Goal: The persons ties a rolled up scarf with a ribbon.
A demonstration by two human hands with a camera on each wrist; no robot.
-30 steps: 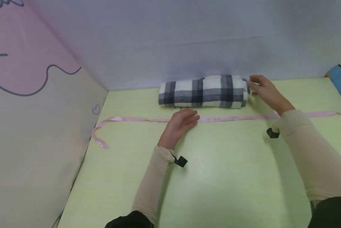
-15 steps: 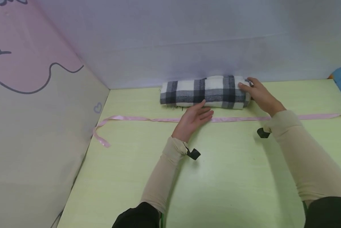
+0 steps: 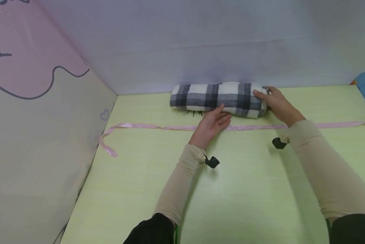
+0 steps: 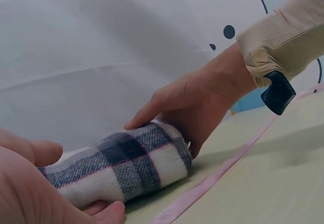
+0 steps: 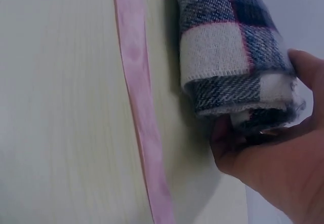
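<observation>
**Both hands on the rolled plaid scarf at the back wall**

Against the far wall, at about 12 o'clock in the head view, a rolled plaid scarf (image 3: 217, 99) in black, grey and white lies lengthwise on the pale green surface (image 3: 249, 189), its long side running from 9 to 3 o'clock. A few dark fringe threads poke out under its near edge.

The right hand (image 3: 275, 103) sits at the roll's 3 o'clock end. Its grip is clamped on that end: the thumb lies over the top of the roll and the palm cups the end face, as the right wrist view shows, where the spiral layers of the scarf (image 5: 235, 51) press into the hand (image 5: 273, 168).

The left hand (image 3: 211, 126) meets the roll from 6 o'clock, near its middle. Its fingers are fairly straight and slide under the near lower edge, the thumb up against the side of the cloth; the grip is apart, touching rather than clasping. In the left wrist view, fingertips show beneath the scarf (image 4: 121, 171).

A pink ribbon (image 3: 158, 127) lies flat on the surface just on the 6 o'clock side of the roll, parallel to it and apart from it. It passes under both forearms, and its 9 o'clock end curls back towards a patterned side panel (image 3: 33, 128).
</observation>
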